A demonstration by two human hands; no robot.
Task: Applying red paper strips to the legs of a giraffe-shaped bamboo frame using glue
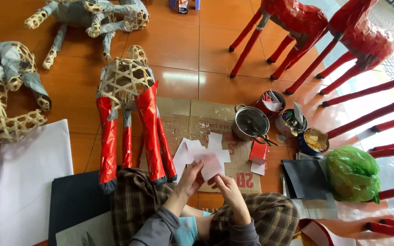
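Paper piece [211, 166], pale pink, was pinched between the left hand [190, 178] and right hand [226, 186] above the lap. Just beyond the hands stood one woven bamboo animal frame [126, 84], legs red-wrapped, body still bare. Farther right sat one steel pot [251, 122] and three cans.
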